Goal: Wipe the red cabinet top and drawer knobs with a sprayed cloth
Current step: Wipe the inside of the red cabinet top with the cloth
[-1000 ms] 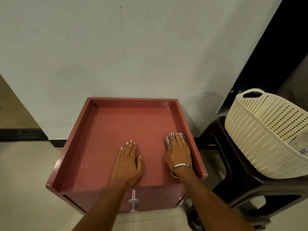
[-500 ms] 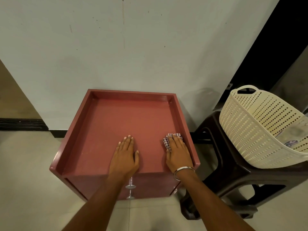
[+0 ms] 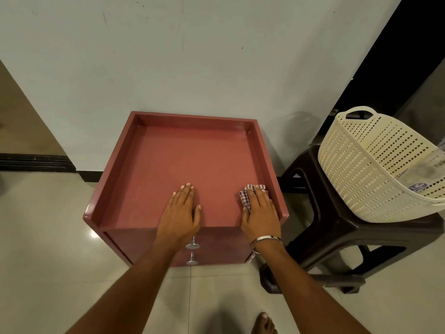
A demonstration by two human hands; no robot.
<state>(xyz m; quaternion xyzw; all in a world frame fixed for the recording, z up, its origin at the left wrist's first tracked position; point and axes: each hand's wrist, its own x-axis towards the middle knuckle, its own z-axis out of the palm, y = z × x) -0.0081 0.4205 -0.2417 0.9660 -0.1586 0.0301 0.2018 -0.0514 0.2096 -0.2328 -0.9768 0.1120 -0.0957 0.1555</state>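
The red cabinet (image 3: 168, 165) stands against the white wall, its top a shallow tray with raised rims. My left hand (image 3: 180, 213) lies flat and empty on the front middle of the top. My right hand (image 3: 261, 210) presses a checked cloth (image 3: 245, 195) flat onto the top at the front right corner, next to the right rim; most of the cloth is hidden under the palm. Two metal drawer knobs (image 3: 192, 245) stick out of the cabinet front below my left wrist, one above the other.
A dark brown plastic stool (image 3: 337, 237) stands right of the cabinet and carries a cream perforated basket (image 3: 361, 169) with something pale inside. The floor is light tile (image 3: 48, 237). My bare foot (image 3: 265, 324) shows at the bottom edge.
The view has pulled back and up, so the cabinet sits lower and smaller. Both hands slid towards the front edge; the right hand drew the cloth along the right side.
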